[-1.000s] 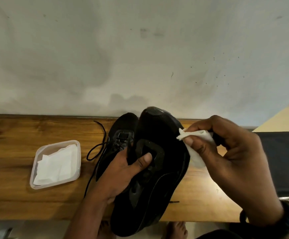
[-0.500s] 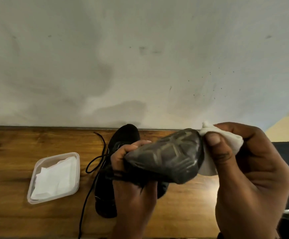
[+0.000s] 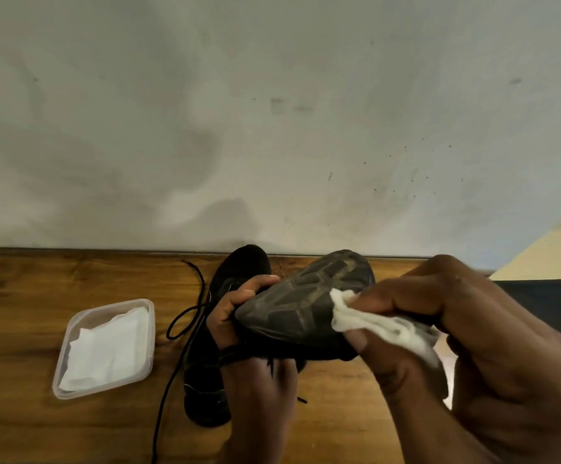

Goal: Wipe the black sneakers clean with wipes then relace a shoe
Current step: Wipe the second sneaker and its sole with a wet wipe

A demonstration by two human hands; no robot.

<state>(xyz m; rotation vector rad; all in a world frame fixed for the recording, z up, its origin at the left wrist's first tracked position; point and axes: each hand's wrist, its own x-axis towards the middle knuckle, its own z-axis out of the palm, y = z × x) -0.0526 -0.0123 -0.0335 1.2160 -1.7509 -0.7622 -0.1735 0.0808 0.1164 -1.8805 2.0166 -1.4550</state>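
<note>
Along the far side of the room a pale, stained wall (image 3: 272, 112) takes up most of what there is to see, and a wooden bench (image 3: 21, 296) runs beneath it.

The person's right hand (image 3: 473, 346) is the biggest thing over the bench. Its grip is closed on a crumpled white wipe (image 3: 373, 326), fingers on top and thumb below, pressing it against the sole of the raised sneaker (image 3: 299, 303). That black shoe is held clear of the bench with its sole turned up; the tread looks grey and dusty.

The left hand (image 3: 249, 329) has its grip wrapped round the shoe's left edge, fingers curled over the rim of the sole.

Under and behind that hand the second sneaker (image 3: 239, 266) lies on the bench, toe toward the wall, its middle hidden by the hand.

To the left of both shoes a clear plastic tub (image 3: 71, 329) sits on the bench, with folded spare wipes (image 3: 105, 349) inside it.

Between the tub and the resting shoe a loose black lace (image 3: 185, 316) loops across the wood and trails toward the near edge.
</note>
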